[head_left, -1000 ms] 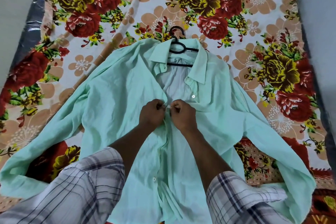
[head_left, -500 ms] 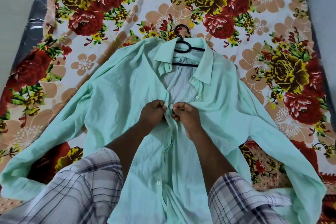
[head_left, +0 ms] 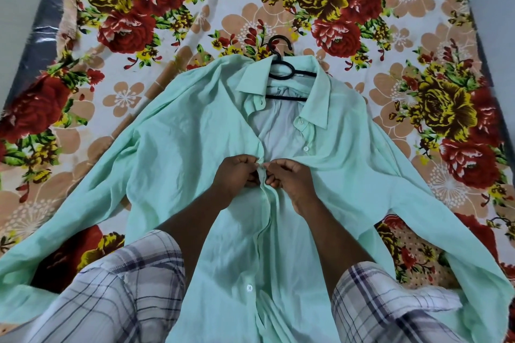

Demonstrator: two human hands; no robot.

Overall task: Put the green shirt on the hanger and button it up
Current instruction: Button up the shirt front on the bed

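The light green shirt (head_left: 178,164) lies face up on the floral bedsheet, sleeves spread to both sides. A black hanger (head_left: 281,71) sits inside its collar, with the hook poking out above. My left hand (head_left: 237,175) pinches the left edge of the placket at chest height. My right hand (head_left: 292,179) pinches the right edge beside it, and the fingertips of both meet at a button there. Above my hands the front is open, with two white buttons (head_left: 306,148) showing. Below them the front edges lie together, with one white button (head_left: 249,288) visible low down.
The floral bedsheet (head_left: 362,8) covers a mattress whose dark plastic-wrapped edge (head_left: 36,47) runs along the left. My knees in checked cloth (head_left: 119,295) sit on the shirt's lower part. Pale floor shows at both far sides.
Both hands stay at the same chest-height button, fingers shifting slightly. The view has tilted a little, so the shirt sits marginally higher and to the right in the frame.
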